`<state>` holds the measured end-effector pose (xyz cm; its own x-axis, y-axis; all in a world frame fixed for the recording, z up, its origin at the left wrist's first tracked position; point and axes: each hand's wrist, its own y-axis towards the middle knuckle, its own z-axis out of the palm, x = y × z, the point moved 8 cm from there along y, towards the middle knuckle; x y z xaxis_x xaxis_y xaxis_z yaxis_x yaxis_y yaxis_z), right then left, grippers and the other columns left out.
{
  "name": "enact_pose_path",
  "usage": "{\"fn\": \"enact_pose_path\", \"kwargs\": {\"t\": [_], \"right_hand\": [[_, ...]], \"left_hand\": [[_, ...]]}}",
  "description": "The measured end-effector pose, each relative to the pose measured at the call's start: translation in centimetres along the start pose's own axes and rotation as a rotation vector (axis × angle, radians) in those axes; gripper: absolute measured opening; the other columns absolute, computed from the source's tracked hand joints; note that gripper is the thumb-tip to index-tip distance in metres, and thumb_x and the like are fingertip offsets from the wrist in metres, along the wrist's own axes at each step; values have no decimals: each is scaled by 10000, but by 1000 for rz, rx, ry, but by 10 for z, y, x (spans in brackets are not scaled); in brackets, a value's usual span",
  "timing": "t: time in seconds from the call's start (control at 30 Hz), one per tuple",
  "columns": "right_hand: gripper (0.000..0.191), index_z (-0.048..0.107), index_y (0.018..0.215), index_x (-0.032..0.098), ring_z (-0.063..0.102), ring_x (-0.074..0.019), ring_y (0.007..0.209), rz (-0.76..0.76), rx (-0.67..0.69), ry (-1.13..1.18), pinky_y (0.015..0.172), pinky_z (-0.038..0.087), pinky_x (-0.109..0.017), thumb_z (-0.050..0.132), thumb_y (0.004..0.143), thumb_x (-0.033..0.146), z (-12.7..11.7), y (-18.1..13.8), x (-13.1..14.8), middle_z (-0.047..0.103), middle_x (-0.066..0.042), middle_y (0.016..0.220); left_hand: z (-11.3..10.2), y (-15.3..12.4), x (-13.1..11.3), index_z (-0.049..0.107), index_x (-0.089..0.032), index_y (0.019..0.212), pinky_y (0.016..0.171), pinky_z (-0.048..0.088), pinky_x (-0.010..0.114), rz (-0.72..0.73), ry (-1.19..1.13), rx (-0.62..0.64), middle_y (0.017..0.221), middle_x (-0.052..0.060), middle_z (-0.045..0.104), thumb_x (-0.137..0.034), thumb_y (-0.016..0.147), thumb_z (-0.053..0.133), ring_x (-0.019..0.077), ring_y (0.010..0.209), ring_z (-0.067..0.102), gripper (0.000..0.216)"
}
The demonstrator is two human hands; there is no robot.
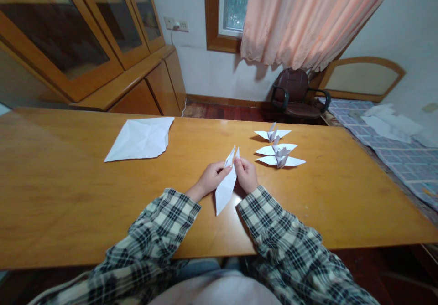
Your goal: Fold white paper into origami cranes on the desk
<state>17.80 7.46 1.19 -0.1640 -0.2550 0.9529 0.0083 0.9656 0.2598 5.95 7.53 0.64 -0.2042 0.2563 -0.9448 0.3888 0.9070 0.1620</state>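
A white folded paper (226, 190), long and diamond-shaped with two narrow points at its far end, is held between my hands above the table. My left hand (211, 177) grips its left edge, thumb lying on top. On the other side my right hand (245, 173) pinches it near the right-hand point, fingers curled. Right of my hands stand three folded paper cranes with wings spread: a far one (273, 134), a middle one (267, 150) and a near one (281, 159). The near crane partly covers the middle one.
A creased white sheet (142, 138) lies at the back left of the wooden table (68, 195). Beyond the table are a glass-doored cabinet (147, 81), a brown armchair (294, 93) and a pink curtain (294, 18). A bed (386, 145) with a checked cover stands at right.
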Motion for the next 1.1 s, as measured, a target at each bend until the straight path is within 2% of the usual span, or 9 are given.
{"fn": "enact_pose_path", "kwargs": {"t": [0.13,0.3,0.53,0.7,0.83,1.1], "right_hand": [[519,505,622,197,438,-124,562,-52,15,-69,552,334,-268,429,920,614,2,0,4,476,17,578],[523,483,601,202,403,-115,537,-72,41,-76,536,315,-267,432,917,616,5,-1,7,450,26,556],[506,516,615,196,403,-119,564,41,62,80,546,330,-265,502,873,630,7,-1,-3,447,27,576],[431,595,702,197,442,-134,618,85,58,184,589,364,-272,589,815,613,8,2,-5,512,17,647],[401,563,684,208,423,-131,618,66,42,235,597,364,-270,630,792,588,5,4,-5,478,28,641],[439,521,672,212,389,-121,599,97,96,236,580,350,-263,636,779,622,9,3,-6,433,42,628]], "left_hand": [[-5,1,-1,639,-129,833,628,423,236,2,37,-51,768,27,631,-521,894,512,149,702,542,417],[-9,0,-1,583,-140,742,557,375,220,-25,38,-109,670,-4,548,-575,915,470,123,623,482,481],[-7,0,-2,609,-129,808,583,397,231,12,-31,-112,722,18,579,-591,927,453,134,660,504,502],[3,-1,-1,636,-126,891,581,391,236,-13,-96,8,755,28,595,-626,910,457,133,656,496,532],[11,-2,1,603,-134,829,575,374,233,-23,-127,95,734,18,561,-655,901,443,124,648,465,550],[14,-3,4,532,-155,745,553,339,230,-73,-193,137,671,-18,471,-655,867,489,109,609,407,516]]}}
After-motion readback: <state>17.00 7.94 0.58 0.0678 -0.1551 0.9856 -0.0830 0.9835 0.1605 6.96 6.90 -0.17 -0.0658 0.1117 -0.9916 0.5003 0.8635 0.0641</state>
